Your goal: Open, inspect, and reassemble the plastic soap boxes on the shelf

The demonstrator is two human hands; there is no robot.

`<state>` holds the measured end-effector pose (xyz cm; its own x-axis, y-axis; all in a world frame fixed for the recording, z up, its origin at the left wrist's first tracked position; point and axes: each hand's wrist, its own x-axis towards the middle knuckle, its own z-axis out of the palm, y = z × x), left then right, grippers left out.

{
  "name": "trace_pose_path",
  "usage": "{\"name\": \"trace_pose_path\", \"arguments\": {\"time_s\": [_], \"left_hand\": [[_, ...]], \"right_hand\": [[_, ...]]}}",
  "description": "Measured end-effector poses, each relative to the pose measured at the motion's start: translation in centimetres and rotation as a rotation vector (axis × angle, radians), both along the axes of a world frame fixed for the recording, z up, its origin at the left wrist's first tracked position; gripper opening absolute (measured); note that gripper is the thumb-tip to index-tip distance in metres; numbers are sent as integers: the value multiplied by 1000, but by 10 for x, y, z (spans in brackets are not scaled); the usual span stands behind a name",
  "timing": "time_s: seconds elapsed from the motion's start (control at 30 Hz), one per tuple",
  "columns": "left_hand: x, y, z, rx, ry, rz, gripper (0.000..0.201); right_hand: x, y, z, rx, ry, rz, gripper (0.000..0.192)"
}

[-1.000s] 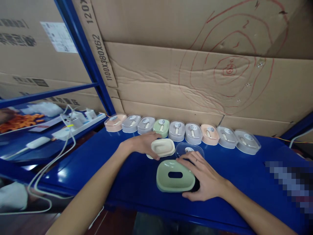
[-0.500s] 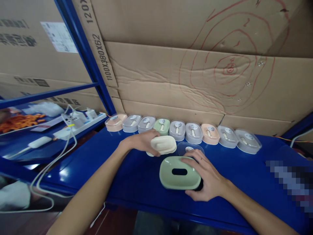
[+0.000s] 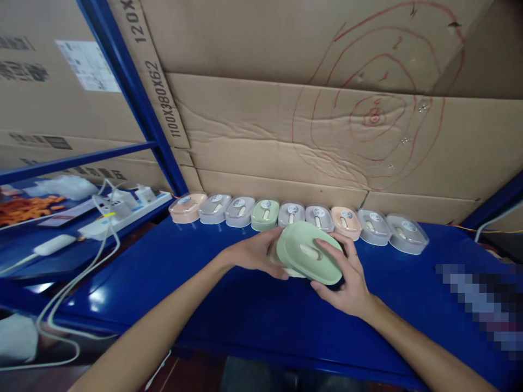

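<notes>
My right hand (image 3: 350, 280) grips a pale green oval plastic shell (image 3: 298, 245) by its right end, tilted above the blue tabletop (image 3: 253, 316). Behind the shell, my left hand (image 3: 259, 251) is closed round a cream oval plastic piece (image 3: 295, 273), of which only a thin lower edge shows. The two parts overlap closely, and something cream shows in the shell's slot. Whether they are pressed fully together, I cannot tell.
Along the back of the table stands a row of several lidded oval boxes (image 3: 238, 212) in peach, grey and green. Behind them rises a cardboard wall (image 3: 245, 109) with red rings. At the left are a power strip (image 3: 122, 212), white cables (image 3: 77, 283) and orange pieces (image 3: 32, 209).
The green shell has moved up and tilted, coming over the cream piece in my left hand. Before, they were apart and the slot showed dark. A clear lid behind them is now hidden.
</notes>
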<state>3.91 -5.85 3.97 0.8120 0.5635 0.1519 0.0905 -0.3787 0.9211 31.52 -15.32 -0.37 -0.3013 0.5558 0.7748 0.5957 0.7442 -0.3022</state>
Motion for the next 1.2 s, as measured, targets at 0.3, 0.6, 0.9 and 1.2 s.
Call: {"name": "trace_pose_path", "arguments": {"time_s": [0.3,0.6,0.9,1.2], "left_hand": [[11,-7,-5,-347,-95,-14,90],[10,4,-13,-611,-350,94,84],[24,-12,-8,-731,-397,134,56],[20,-8,-10,-738,-405,157,60]], "right_hand": [[-5,0,-1,-42,24,11,63],[-3,4,2,19,51,-60,65],[-2,8,-5,6,-41,-34,67],[2,8,-2,-7,-76,23,70]]}}
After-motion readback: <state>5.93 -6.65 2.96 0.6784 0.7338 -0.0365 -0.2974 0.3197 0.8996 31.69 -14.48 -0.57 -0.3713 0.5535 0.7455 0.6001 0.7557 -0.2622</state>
